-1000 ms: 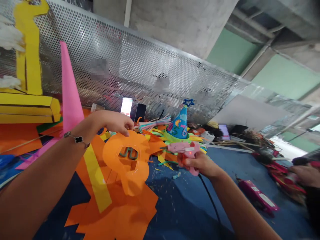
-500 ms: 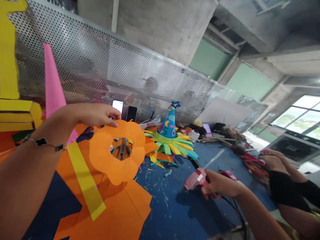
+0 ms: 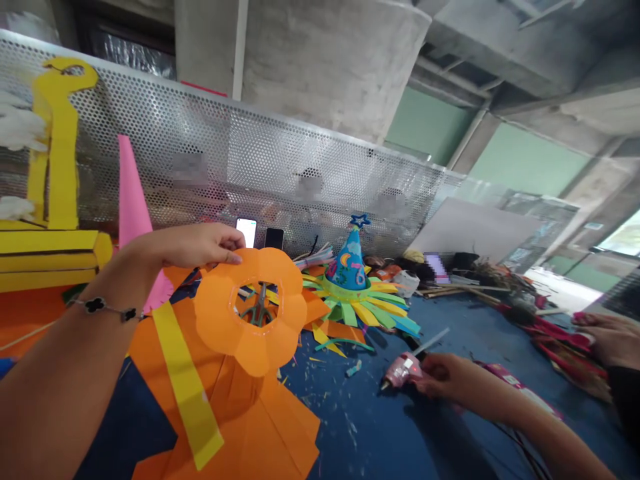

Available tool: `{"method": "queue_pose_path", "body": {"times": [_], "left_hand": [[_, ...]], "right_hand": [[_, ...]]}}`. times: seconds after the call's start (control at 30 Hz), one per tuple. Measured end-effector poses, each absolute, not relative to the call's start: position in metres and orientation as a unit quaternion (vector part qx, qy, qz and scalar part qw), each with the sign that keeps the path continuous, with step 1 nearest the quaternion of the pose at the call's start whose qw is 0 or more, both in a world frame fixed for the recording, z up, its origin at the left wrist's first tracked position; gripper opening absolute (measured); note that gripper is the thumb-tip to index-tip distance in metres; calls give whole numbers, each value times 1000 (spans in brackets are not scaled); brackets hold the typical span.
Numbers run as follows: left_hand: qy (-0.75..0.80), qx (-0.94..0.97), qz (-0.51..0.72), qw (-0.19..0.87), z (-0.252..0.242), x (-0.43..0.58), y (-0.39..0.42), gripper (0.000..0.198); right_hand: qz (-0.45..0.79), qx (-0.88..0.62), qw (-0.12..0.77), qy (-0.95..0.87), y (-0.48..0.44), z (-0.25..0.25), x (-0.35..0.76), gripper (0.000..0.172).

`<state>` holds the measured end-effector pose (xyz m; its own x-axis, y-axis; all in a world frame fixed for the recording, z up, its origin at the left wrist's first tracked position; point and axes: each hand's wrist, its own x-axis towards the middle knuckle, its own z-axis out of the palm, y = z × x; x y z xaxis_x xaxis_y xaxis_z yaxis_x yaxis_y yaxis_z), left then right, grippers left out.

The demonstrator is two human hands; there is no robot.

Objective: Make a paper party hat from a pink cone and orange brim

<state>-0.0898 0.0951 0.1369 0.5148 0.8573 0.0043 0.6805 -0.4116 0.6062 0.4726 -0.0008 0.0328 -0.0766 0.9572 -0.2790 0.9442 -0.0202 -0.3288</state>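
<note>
My left hand [image 3: 215,244] pinches the upper left edge of an orange paper flower ring [image 3: 215,303], holding it up above the table. Through the hole in its middle, scissors [image 3: 260,307] show, lying behind. Around the hole runs a thin glossy line. My right hand [image 3: 443,377] is closed round the handle of a pink glue gun [image 3: 404,368], its nozzle pointing left and down, with a clear glue stick [image 3: 433,341] jutting out behind. Under the flower lie orange paper sheets [image 3: 270,427] and a yellow paper strip [image 3: 187,387].
A blue cone hat [image 3: 347,263] with a fringed paper brim stands behind the flower. At left are a pink paper cone [image 3: 134,193] and a yellow cardboard piece [image 3: 63,147]. Two phones [image 3: 247,232] lean at the mesh panel [image 3: 280,153]. Another person's hand [image 3: 607,337] is at far right.
The view has shifted, so most things sit lower and farther right. Both hands keep their holds on the flower ring and glue gun. The glue gun's nozzle now shows more plainly.
</note>
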Motion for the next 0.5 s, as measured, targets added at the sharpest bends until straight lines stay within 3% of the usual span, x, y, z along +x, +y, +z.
{"method": "queue_pose_path", "body": {"times": [0.07, 0.17, 0.27, 0.37, 0.5], "left_hand": [[467, 816, 175, 291, 137, -89, 95, 27], [460, 800, 201, 328, 137, -88, 94, 28], [450, 784, 232, 358, 138, -86, 93, 29], [437, 767, 270, 384, 139, -83, 92, 31], [448, 737, 309, 401, 140, -77, 91, 33]], "right_hand": [[125, -705, 25, -698, -5, 44, 464, 48], [-79, -654, 206, -723, -12, 60, 431, 43], [-211, -445, 353, -796, -18, 70, 380, 26], [-243, -227, 346, -877, -18, 75, 328, 35], [-269, -127, 314, -902, -10, 78, 277, 41]]}}
